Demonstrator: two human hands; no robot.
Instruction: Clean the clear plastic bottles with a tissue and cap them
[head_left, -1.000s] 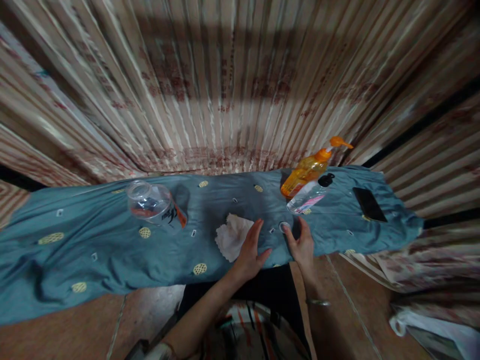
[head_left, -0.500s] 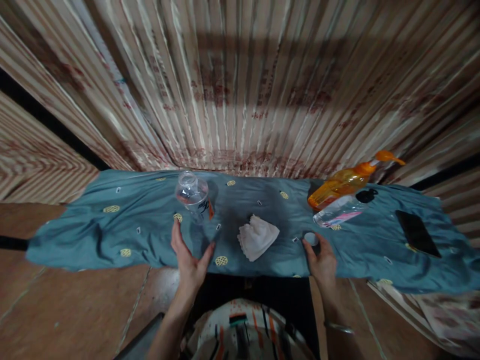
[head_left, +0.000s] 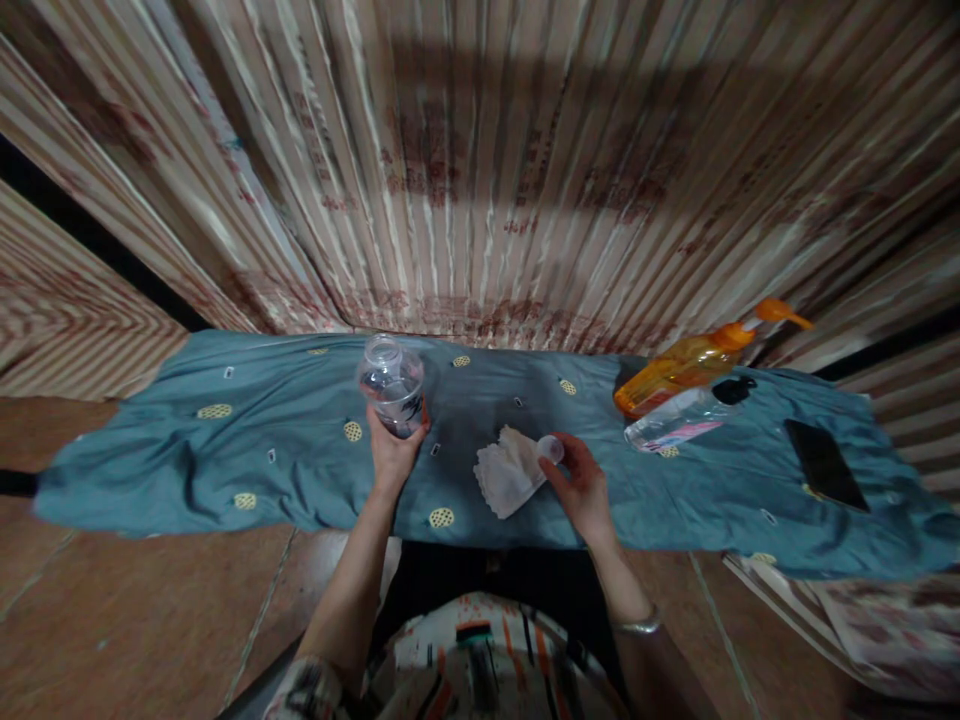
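My left hand (head_left: 394, 455) is wrapped round the lower part of a clear plastic cup (head_left: 391, 385), which stands upright with a domed, narrow-necked top and dark print on its side. Between the fingertips of my right hand (head_left: 583, 490) is a small translucent cap (head_left: 551, 449), held above the right edge of a white cloth (head_left: 506, 475). The cloth has a scalloped border and lies crumpled in the middle, between my two hands.
A blue-green patterned cloth (head_left: 292, 400) covers the narrow table. To the right lie an orange pump bottle (head_left: 675, 370), a clear bottle with a black cap (head_left: 679, 420) and a dark phone (head_left: 825, 463). A striped curtain (head_left: 480, 180) hangs behind the table.
My left hand has moved forward and closed round the plastic cup. My right hand has carried the small cap leftward to the white cloth's edge.
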